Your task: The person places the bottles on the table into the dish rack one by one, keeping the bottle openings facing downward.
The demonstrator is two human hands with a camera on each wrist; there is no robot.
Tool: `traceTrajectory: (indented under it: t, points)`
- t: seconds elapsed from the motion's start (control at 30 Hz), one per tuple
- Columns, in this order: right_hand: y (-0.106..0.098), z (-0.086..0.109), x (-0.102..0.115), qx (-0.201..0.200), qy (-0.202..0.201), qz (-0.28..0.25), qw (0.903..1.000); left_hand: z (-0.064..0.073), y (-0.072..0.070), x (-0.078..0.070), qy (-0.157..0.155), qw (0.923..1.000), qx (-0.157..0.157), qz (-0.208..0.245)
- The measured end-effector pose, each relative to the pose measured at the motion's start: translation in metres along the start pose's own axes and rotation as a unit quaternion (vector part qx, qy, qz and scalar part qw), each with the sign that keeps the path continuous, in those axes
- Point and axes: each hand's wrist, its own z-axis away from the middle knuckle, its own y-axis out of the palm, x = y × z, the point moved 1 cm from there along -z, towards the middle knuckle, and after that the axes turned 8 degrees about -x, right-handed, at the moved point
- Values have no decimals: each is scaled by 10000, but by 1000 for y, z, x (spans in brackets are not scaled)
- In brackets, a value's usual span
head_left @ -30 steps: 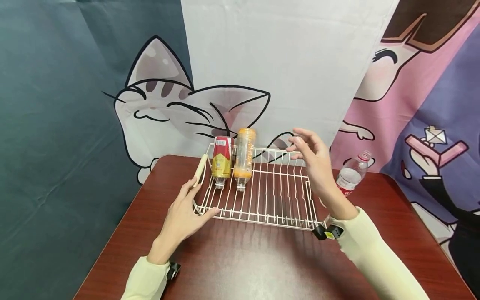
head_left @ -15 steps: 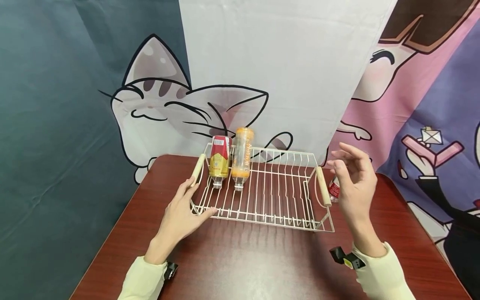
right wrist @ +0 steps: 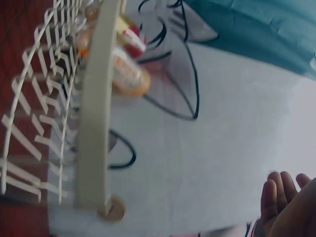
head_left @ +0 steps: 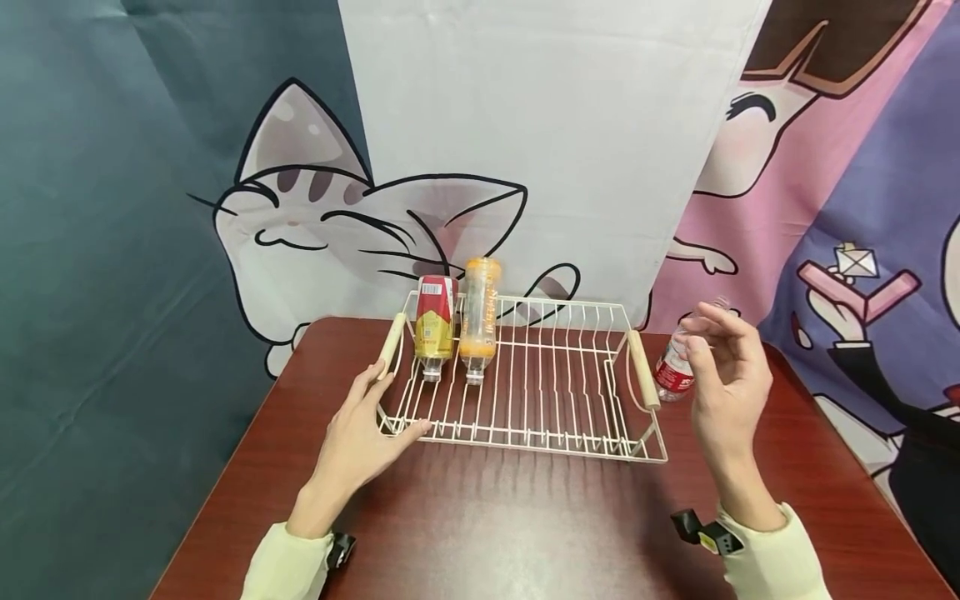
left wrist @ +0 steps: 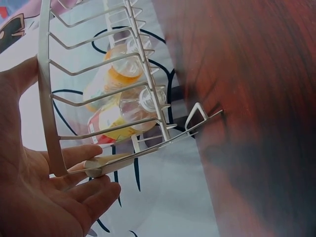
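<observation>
A cream wire dish rack (left wrist: 44,98) stands on the table, with pale wooden handles at both ends. My left hand (head_left: 356,433) rests at its front left corner, fingers along the left handle (head_left: 391,346) and thumb by the front rail. Two bottles lean neck-down in the rack's left part: a red-and-yellow labelled bottle (head_left: 435,321) and a clear bottle with orange print (head_left: 480,317). My right hand (head_left: 727,392) is raised beyond the right handle (head_left: 643,371), fingers loosely bent, holding nothing. Just left of it, a clear bottle with a red label (head_left: 673,372) stands on the table, partly covered by the fingers.
The dark red wooden table (head_left: 510,525) extends in front of the rack. Close behind it hangs a cloth backdrop (head_left: 570,150) with a cartoon cat and figures.
My right hand has moved right and down from over the rack to beside the red-labelled bottle. My left hand stays at the rack's corner. The view has shifted slightly.
</observation>
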Motion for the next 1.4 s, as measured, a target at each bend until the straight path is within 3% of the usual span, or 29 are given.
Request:
traceTrajectory:
  t: [0.2,0.33,0.5,0.67,0.8,1.03,1.1,1.3,1.4]
  points:
    - [-28,-13,-18,-926,-118,153,9955,1,-1,0,-4,10000,-14,-22]
    - [-48,-19,-31,-1427,-110,922,9854,0,-3,-1,13,10000,-30,-45]
    - [-70,-21,-50,-1685,803,2217,9571,-1,-2,-1,15,10000,-27,-48]
    - [-88,-19,-67,-1549,1583,2691,9373,-2,-1,-1,28,10000,-1,-31]
    - [-99,-18,-79,-1153,1914,2991,9277,-3,-1,-1,21,10000,-11,-6]
    - [-106,-18,-99,-420,2735,3480,8957,-2,-2,-2,-24,10000,51,-27]
    - [-105,-17,-104,-318,2897,3449,8922,-1,-2,-2,-42,10000,48,-21]
    - [-102,-15,-118,-443,3133,3151,8948,-2,0,-1,0,10000,39,-35]
    - [-101,-14,-122,-372,3268,3250,8867,-2,1,-1,-3,10000,54,-35]
